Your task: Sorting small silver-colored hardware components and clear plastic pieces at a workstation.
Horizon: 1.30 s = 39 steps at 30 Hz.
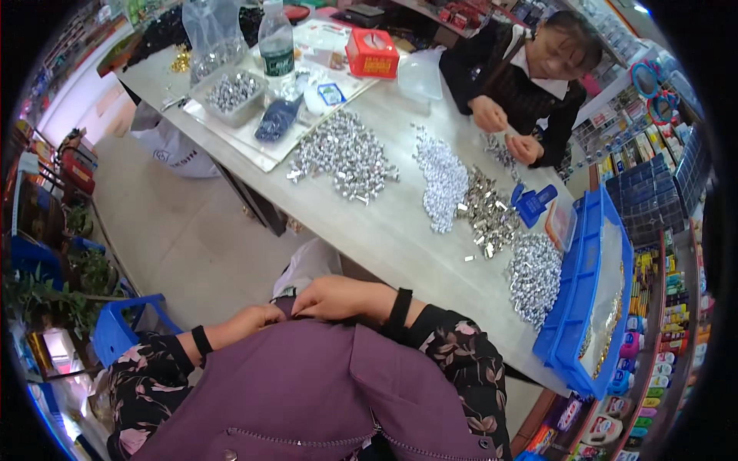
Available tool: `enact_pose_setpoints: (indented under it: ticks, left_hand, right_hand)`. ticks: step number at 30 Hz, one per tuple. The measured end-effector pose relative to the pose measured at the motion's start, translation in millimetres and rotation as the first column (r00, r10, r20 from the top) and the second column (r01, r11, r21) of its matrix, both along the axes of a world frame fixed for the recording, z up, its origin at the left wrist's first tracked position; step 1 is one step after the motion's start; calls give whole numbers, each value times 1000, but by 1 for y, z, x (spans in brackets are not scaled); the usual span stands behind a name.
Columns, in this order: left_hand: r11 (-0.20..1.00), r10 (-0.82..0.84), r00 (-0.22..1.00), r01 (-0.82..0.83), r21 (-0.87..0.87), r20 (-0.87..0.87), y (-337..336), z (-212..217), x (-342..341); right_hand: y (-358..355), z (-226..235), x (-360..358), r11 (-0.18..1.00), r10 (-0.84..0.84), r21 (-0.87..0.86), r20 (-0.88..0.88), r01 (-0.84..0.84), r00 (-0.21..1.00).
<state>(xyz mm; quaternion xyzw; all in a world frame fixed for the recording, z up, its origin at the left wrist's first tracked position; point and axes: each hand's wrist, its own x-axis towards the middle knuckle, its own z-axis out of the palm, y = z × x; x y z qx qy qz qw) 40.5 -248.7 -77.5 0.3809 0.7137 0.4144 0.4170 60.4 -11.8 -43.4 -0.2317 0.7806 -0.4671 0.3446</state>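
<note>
Both of my hands are low in front of my body, away from the table. My right hand (pixel 329 298) is closed in a pinch on the edge of the purple vest (pixel 284 376) I wear. Close beside it, my left hand (pixel 260 316) also grips the vest's edge, its fingertips partly hidden. A whitish bag (pixel 311 263) hangs just beyond my hands, below the table edge. On the grey table (pixel 350 238) lie a heap of silver metal pieces (pixel 350 157), a heap of small white pieces (pixel 442 184), mixed metal parts (pixel 488 211) and another silvery heap (pixel 536 276).
Across the table, a co-worker (pixel 538 84) handles something small. A blue crate (pixel 588 292) stands at the right end. Further back are a clear tub (pixel 231 98) of silver parts, a water bottle (pixel 277 46) and a red box (pixel 372 54). A blue stool (pixel 123 326) is at left.
</note>
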Motion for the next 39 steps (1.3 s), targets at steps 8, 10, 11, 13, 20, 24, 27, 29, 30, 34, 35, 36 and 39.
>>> enact_pose_setpoints:
  ticks: [8,10,11,13,20,24,27,29,30,34,35,36,39]
  left_hand:
    - [993,109,965,-99,-57,237,-6,-16,4]
    - [996,83,958,-76,-35,273,-5,-12,2]
    - [998,60,955,-57,-19,289,-3,-10,0]
    - [997,78,952,-77,-12,296,-2,-6,-2]
    - [995,101,968,-99,-20,228,-3,-4,-5]
    - [994,111,933,-112,-19,341,-10,-12,-5]
    - [980,189,896,-195,-26,402,-14,-19,-2]
    - [986,167,940,-168,-24,296,-22,-30,-4]
    - [995,97,973,-92,-35,211,-23,-41,-8]
    - [986,-149,988,151,64,-30,-19,-44,-19]
    - [962,-237,965,249,110,-111,-15,-39,-22]
    - [963,-231,966,244,111,-114,-11,-31,-23]
    - [974,-157,980,175,-145,124,2,2,-17]
  right_hand:
    - [-10,-10,-1,963,-66,244,-187,111,980]
    - [-10,-11,-2,948,-74,291,-189,128,979]
    - [-11,-18,0,970,-71,214,-214,118,974]
    - [-15,-29,4,994,-72,63,-265,91,962]
    - [-15,-23,2,998,-35,33,-498,59,866]
    - [-20,-18,0,956,26,276,-409,97,912]
    - [-18,-33,0,956,59,289,-386,60,921]
    - [-19,-33,-1,957,112,291,-388,6,915]
    - [-18,-33,-1,970,57,242,-361,35,931]
    - [-15,-37,-3,987,12,158,-321,41,947]
    - [-15,-37,-4,990,7,138,-310,38,951]
    - [-14,-37,-4,990,12,139,-313,33,950]
    - [-11,-32,-1,998,-45,38,-227,55,973]
